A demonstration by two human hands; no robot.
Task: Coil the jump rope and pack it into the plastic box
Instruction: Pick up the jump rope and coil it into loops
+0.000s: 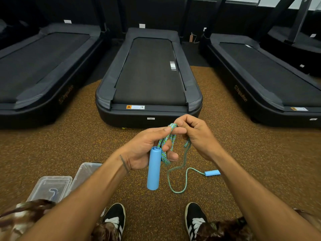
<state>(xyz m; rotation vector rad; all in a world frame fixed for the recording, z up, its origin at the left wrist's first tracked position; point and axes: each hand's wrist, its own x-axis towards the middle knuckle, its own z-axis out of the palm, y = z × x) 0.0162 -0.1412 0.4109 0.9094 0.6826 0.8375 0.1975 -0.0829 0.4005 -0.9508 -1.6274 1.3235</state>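
The jump rope (177, 180) is a green-and-blue braided cord with two light blue handles. My left hand (147, 146) holds several loops of the cord between thumb and fingers, and one blue handle (153, 169) hangs down from them. My right hand (196, 134) pinches the cord at the top of the loops, touching my left fingertips. The rest of the cord trails down onto the floor to the second handle (212, 173), partly hidden by my right forearm. The clear plastic box (86, 173) stands on the floor at lower left, with its clear lid (50, 187) beside it.
Three black treadmills (149, 75) stand side by side ahead on the speckled brown floor (69, 145). My black shoes with white stripes (114, 218) are at the bottom, between patterned shorts on both knees.
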